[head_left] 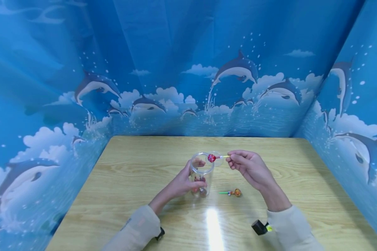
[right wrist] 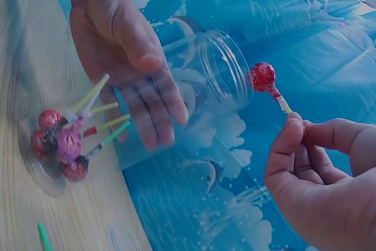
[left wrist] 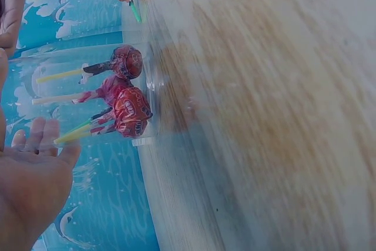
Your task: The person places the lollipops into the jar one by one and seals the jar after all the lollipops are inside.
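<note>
My left hand [head_left: 188, 181] grips a clear plastic jar [head_left: 208, 174] around its side, thumb in front and fingers behind. Several wrapped lollipops [left wrist: 126, 86] lie in the bottom of the jar, heads down, with yellow, white and green sticks pointing up. Between thumb and fingertips, my right hand [head_left: 249, 167] pinches a red-wrapped lollipop [right wrist: 262, 77] by its yellow stick. Its round head is right at the jar's open rim [right wrist: 235, 74]. An orange-wrapped lollipop [head_left: 237, 192] with a green stick lies on the table, right of the jar.
A clear round lid [head_left: 219, 162] lies on the wooden table [head_left: 138, 153] just behind the jar. Blue curtains [head_left: 176, 52] printed with dolphins hang along the back and both sides of the table.
</note>
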`<control>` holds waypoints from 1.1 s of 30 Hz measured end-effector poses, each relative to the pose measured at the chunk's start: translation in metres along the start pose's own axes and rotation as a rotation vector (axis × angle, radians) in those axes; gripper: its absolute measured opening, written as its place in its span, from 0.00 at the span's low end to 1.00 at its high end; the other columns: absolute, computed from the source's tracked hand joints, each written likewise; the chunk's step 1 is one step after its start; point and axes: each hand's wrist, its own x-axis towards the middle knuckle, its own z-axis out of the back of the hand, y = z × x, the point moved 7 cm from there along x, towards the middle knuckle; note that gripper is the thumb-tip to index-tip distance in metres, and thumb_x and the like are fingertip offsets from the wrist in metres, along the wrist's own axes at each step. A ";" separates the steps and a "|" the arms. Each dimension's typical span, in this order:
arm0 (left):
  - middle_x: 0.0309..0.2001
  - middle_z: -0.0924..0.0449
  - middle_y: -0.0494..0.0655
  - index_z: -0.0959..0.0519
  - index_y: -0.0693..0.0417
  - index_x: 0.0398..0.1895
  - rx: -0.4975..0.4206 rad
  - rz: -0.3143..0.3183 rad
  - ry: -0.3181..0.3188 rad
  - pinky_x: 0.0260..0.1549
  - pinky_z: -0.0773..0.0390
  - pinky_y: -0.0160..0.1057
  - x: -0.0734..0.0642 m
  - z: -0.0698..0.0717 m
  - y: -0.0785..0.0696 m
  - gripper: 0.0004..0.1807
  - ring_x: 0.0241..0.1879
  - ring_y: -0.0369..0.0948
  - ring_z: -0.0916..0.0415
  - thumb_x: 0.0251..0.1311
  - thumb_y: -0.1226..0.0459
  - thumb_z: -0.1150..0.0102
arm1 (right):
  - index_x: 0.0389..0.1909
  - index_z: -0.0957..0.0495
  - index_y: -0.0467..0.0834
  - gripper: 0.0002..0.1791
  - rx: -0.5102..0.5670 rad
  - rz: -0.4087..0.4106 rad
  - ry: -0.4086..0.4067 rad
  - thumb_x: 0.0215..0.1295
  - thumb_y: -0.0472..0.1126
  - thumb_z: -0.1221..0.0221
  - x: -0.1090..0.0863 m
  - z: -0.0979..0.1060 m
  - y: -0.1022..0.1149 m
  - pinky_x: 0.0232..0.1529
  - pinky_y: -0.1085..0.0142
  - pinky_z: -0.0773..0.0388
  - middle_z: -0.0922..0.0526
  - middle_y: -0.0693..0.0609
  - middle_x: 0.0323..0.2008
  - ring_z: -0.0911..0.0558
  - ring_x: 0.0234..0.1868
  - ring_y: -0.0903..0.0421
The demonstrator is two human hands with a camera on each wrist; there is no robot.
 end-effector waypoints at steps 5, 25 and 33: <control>0.70 0.30 0.53 0.37 0.48 0.73 0.007 -0.002 -0.013 0.72 0.46 0.68 -0.001 0.000 0.000 0.43 0.72 0.60 0.36 0.57 0.65 0.24 | 0.44 0.14 0.42 0.08 -0.036 -0.012 0.009 0.76 0.33 0.42 0.006 -0.012 -0.003 0.41 0.70 0.17 0.14 0.50 0.39 0.17 0.40 0.60; 0.75 0.34 0.52 0.53 0.39 0.84 0.030 0.077 -0.021 0.72 0.52 0.70 -0.006 0.002 0.004 0.59 0.74 0.56 0.39 0.56 0.60 0.23 | 0.56 0.26 0.21 0.19 -0.263 -0.011 0.022 0.77 0.36 0.43 0.022 -0.032 -0.001 0.41 0.67 0.17 0.14 0.49 0.39 0.19 0.37 0.58; 0.73 0.31 0.52 0.52 0.41 0.84 0.018 0.067 -0.014 0.73 0.52 0.70 -0.004 0.001 0.005 0.57 0.73 0.55 0.37 0.57 0.61 0.23 | 0.54 0.20 0.27 0.18 -0.435 0.002 0.010 0.77 0.39 0.42 0.024 -0.036 0.005 0.42 0.63 0.18 0.14 0.43 0.39 0.20 0.36 0.55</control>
